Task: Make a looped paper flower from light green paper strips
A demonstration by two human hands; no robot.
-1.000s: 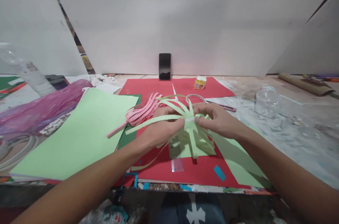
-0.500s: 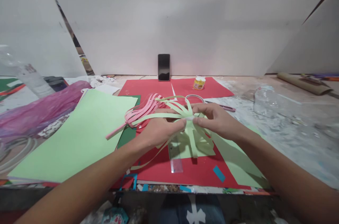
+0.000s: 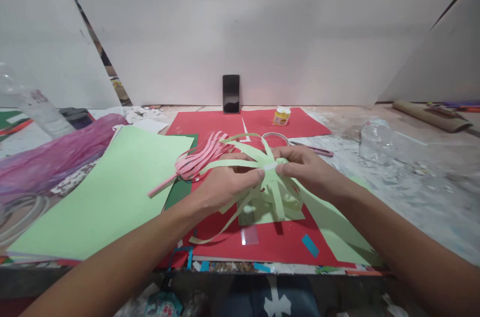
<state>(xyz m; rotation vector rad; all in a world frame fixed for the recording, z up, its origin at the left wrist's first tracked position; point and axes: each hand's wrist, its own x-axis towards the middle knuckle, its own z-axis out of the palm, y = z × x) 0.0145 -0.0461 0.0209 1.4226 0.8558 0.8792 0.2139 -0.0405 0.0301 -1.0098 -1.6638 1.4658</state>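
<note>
My left hand and my right hand meet over the middle of a bundle of light green paper strips, pinching it where a small white tape piece crosses it. The strips fan out above and below my fingers. A pink strip bundle lies just left of my left hand. Below the hands, a clear ruler rests on red paper.
A large green sheet lies at left beside a purple plastic bag. A tape roll, a pink-handled tool, a yellow glue jar and a phone sit behind. A clear container stands at right.
The green strips have shifted slightly between my fingers, with lower strips now drooping further left. Both hands stay pinched at the bundle's centre.
</note>
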